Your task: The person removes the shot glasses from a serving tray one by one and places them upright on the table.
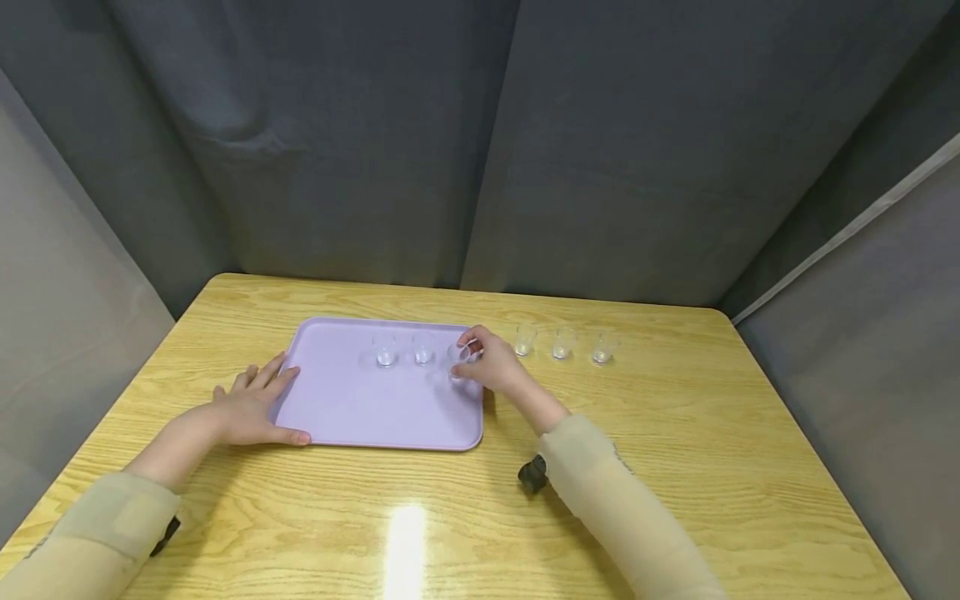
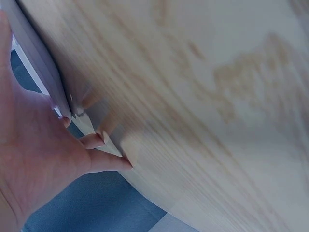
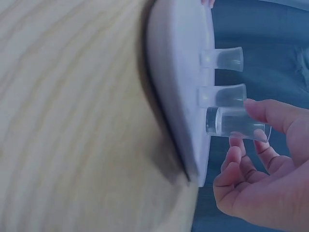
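A purple tray (image 1: 360, 408) lies on the wooden table. Two clear shot glasses, one (image 1: 386, 352) to the left and another (image 1: 423, 350) beside it, stand upright toward its back. My right hand (image 1: 491, 361) pinches a third shot glass (image 3: 236, 123) near its rim between thumb and fingers, over the tray's right part. In the right wrist view its base is close to the tray; whether they touch I cannot tell. At the tray's left edge rests my left hand (image 1: 251, 408), fingers spread, thumb at the front corner and fingertips on the rim.
Three more clear shot glasses stand in a row on the table right of the tray, the nearest (image 1: 525, 341), a middle one (image 1: 562, 343) and the farthest (image 1: 603, 347). Grey curtains (image 1: 360, 167) hang behind the table (image 1: 675, 433) and at its sides.
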`<control>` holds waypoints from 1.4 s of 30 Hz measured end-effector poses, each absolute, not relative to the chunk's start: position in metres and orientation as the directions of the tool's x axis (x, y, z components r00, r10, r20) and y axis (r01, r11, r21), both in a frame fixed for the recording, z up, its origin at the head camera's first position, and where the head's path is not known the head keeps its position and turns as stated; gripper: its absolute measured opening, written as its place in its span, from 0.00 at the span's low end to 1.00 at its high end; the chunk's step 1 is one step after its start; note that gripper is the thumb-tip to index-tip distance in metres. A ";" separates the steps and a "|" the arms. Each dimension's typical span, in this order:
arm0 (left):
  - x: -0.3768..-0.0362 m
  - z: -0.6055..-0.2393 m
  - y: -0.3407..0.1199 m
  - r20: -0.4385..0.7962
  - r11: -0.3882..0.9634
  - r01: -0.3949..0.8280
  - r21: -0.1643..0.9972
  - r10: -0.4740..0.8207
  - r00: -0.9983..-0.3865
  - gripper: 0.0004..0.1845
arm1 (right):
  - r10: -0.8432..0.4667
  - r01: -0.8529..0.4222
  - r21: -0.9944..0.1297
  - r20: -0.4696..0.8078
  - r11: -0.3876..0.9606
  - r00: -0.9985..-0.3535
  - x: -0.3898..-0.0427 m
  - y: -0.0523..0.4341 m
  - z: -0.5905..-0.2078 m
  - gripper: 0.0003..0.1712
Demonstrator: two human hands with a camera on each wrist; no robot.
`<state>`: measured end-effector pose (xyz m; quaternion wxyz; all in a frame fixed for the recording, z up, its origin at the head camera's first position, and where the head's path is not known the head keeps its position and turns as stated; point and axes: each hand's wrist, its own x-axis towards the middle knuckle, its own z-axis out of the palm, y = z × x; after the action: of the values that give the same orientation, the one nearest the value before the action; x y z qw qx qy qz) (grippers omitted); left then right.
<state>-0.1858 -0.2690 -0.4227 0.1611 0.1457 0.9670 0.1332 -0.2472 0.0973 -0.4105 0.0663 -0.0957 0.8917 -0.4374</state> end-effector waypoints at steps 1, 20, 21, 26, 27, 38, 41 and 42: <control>-0.186 -0.422 -0.269 -0.273 0.922 0.239 0.304 0.325 -0.906 0.64 | -0.234 -0.115 -0.796 -0.035 0.595 -0.972 -0.246 0.098 -0.408 0.21; -0.188 -0.429 -0.272 -0.271 0.926 0.235 0.296 0.317 -0.909 0.65 | -0.293 -0.202 -0.770 0.021 0.605 -0.956 -0.217 0.146 -0.356 0.22; -0.189 -0.429 -0.273 -0.273 0.926 0.233 0.296 0.316 -0.909 0.65 | -0.289 -0.199 -0.771 0.020 0.605 -0.957 -0.216 0.150 -0.355 0.22; -0.189 -0.431 -0.274 -0.271 0.925 0.230 0.302 0.314 -0.910 0.65 | -0.283 -0.207 -0.767 0.035 0.608 -0.959 -0.210 0.168 -0.351 0.20; -0.188 -0.431 -0.274 -0.269 0.924 0.229 0.305 0.314 -0.911 0.65 | -0.278 -0.207 -0.762 0.037 0.614 -0.960 -0.209 0.171 -0.351 0.20; -0.185 -0.428 -0.273 -0.257 0.920 0.236 0.311 0.321 -0.912 0.64 | -0.262 -0.221 -0.750 0.066 0.624 -0.963 -0.206 0.191 -0.372 0.21; -0.186 -0.427 -0.273 -0.274 0.925 0.231 0.301 0.316 -0.909 0.65 | -0.259 -0.204 -0.760 0.048 0.617 -0.965 -0.208 0.194 -0.383 0.21; -0.186 -0.427 -0.273 -0.275 0.926 0.231 0.299 0.315 -0.908 0.65 | -0.254 -0.196 -0.759 0.041 0.620 -0.966 -0.208 0.195 -0.387 0.21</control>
<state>-0.1858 -0.2728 -0.4275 0.1610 0.1411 0.9680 0.1310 -0.2083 0.1946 -0.3868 0.0350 -0.1250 0.8994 -0.4173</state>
